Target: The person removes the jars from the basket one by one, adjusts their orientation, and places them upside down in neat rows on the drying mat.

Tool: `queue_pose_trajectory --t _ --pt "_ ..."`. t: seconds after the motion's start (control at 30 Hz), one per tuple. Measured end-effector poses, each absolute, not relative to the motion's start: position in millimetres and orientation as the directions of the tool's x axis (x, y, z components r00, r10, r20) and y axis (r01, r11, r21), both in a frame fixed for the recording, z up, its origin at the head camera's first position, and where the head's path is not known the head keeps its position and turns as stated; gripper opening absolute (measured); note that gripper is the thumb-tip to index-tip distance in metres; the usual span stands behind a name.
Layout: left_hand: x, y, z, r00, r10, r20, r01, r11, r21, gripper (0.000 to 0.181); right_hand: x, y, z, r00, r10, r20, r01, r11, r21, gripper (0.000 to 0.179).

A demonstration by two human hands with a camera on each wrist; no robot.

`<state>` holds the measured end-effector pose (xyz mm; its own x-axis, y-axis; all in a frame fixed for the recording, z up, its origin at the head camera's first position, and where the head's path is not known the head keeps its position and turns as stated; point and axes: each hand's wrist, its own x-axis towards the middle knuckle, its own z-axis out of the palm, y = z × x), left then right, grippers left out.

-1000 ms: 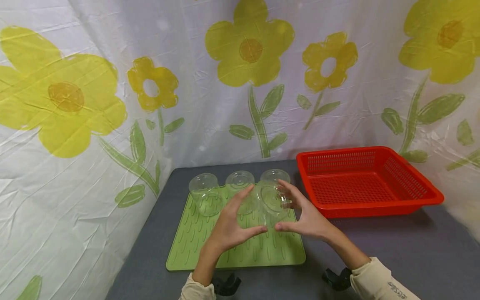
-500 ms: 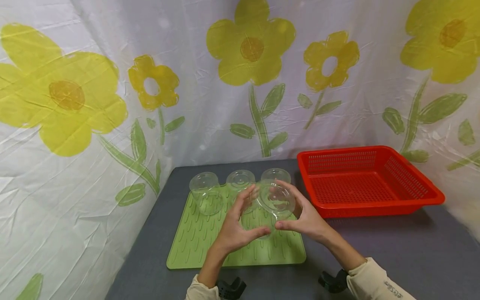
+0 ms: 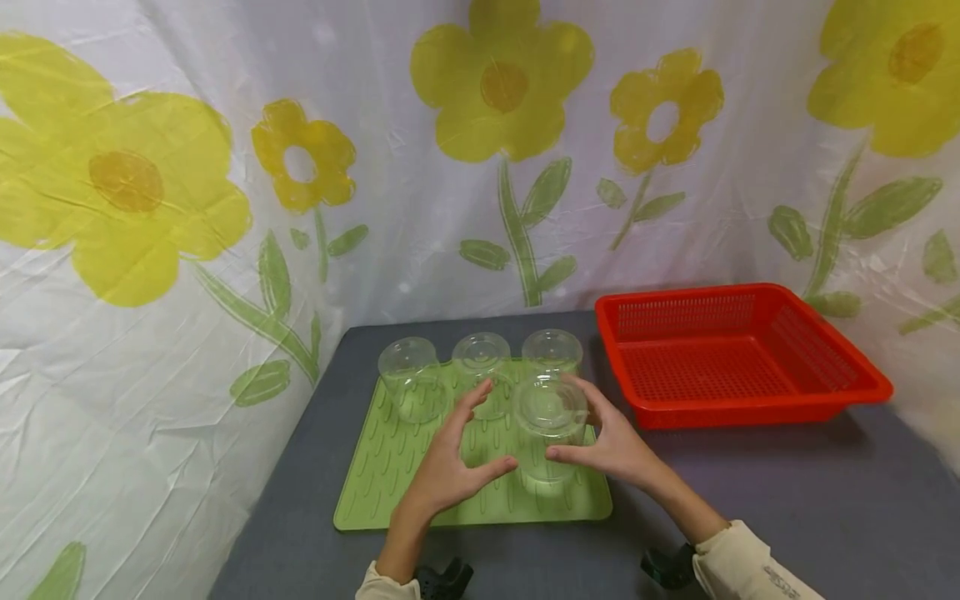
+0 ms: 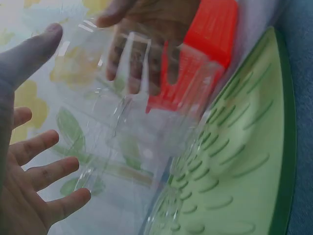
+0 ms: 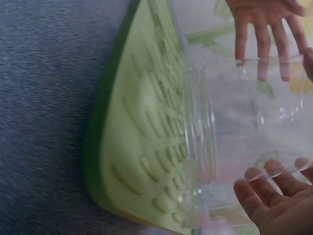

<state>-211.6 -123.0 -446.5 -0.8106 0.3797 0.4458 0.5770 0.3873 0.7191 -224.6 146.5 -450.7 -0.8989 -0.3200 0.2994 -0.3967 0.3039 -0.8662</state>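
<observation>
A clear jar [image 3: 551, 437] stands upside down on the front right of a green ridged mat [image 3: 390, 492]; its threaded mouth [image 5: 200, 127] is down at the mat in the right wrist view. My right hand [image 3: 611, 442] curves round the jar's right side, thumb in front and fingers behind. My left hand [image 3: 453, 467] is to the left of the jar, fingers spread and thumb apart from it, holding nothing. Behind stand three more clear jars in a row: a left one [image 3: 411, 379], a middle one [image 3: 482, 354] and a right one [image 3: 552, 346].
A red perforated basket [image 3: 757, 412] sits at the back right of the grey table [image 3: 750, 508]. A white curtain [image 3: 420, 250] printed with yellow flowers hangs behind and along the left side.
The jar has gone from tilted between both hands to upright on the mat, base up. My left hand has drawn away to the left; my right hand stays round the jar.
</observation>
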Motion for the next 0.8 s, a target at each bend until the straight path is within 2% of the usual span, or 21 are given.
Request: queue_pose_trajectory --t 0.2,0.47,0.8 --pt "-207 -131 -449 -0.804 0.382 0.456 0.587 0.384 0.713 0.091 -222 147 -464 -0.915 -0.296 0.273 -0.376 0.381 -0.845 0.1" --pt "-207 -136 -446 -0.796 0.36 0.487 0.602 0.383 0.701 0.092 -221 150 -475 -0.929 -0.27 0.253 -0.345 0.379 -0.859 0.101" --pt "-209 -140 -442 -0.776 0.349 0.526 0.631 0.4 0.665 0.079 -220 147 -475 -0.937 -0.279 0.211 -0.315 0.409 -0.856 0.105"
